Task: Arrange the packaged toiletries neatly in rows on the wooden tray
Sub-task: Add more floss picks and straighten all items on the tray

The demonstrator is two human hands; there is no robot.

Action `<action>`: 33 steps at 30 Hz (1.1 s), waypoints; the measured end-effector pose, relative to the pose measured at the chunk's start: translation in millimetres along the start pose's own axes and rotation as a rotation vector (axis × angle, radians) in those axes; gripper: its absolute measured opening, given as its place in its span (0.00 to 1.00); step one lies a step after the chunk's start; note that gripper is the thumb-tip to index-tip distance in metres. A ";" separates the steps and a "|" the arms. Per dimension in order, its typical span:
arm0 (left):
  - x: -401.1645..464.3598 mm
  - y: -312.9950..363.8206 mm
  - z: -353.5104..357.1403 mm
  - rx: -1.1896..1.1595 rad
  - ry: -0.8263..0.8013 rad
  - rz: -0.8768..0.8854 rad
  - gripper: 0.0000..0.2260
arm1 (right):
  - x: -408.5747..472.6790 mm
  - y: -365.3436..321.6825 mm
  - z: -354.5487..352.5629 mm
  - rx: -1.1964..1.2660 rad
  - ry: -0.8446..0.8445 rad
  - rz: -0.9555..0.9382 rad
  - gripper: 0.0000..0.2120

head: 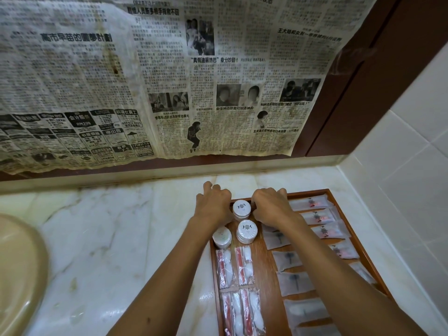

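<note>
Both arms reach to the wooden tray's (266, 267) far end, mid-frame; left hand (214, 202) and right hand (271, 206) curl knuckles-up (grip hidden) beside a round soap (241, 207).

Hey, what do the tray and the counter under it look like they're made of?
The tray looks like reddish-brown wood with a glossy varnish: grain lines and a sheen show. The counter looks like polished pale marble or a stone lookalike: grey-brown veins and reflected glare.
</note>
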State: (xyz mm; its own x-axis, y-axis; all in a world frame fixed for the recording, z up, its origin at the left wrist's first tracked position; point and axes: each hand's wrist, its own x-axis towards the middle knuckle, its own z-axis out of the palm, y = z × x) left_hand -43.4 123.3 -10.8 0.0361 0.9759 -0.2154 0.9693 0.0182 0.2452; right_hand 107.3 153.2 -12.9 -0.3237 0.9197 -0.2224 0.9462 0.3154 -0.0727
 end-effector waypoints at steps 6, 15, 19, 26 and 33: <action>-16.0 -59.0 -18.5 -0.260 0.168 -0.115 0.09 | -0.4 -3.2 -12.2 0.096 0.165 -0.042 0.08; -31.2 -55.1 -2.3 -0.260 0.055 -0.088 0.14 | 8.2 -41.5 6.9 -0.040 0.046 -0.153 0.13; -29.6 -51.2 2.3 -0.238 0.081 -0.043 0.13 | 10.3 -48.1 13.6 -0.077 -0.009 -0.159 0.10; -26.3 -50.6 5.5 -0.233 0.092 -0.025 0.12 | 12.8 -50.4 14.3 -0.040 -0.009 -0.161 0.06; -58.9 -64.3 21.3 -0.422 0.116 -0.021 0.14 | -16.1 -30.0 14.6 0.124 0.113 -0.223 0.12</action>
State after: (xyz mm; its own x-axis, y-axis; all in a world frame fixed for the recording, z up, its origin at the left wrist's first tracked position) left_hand -102.7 60.0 -34.1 -0.0336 0.9919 -0.1223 0.7846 0.1020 0.6115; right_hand 84.2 125.5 -21.3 -0.5153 0.8534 -0.0786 0.8426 0.4878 -0.2281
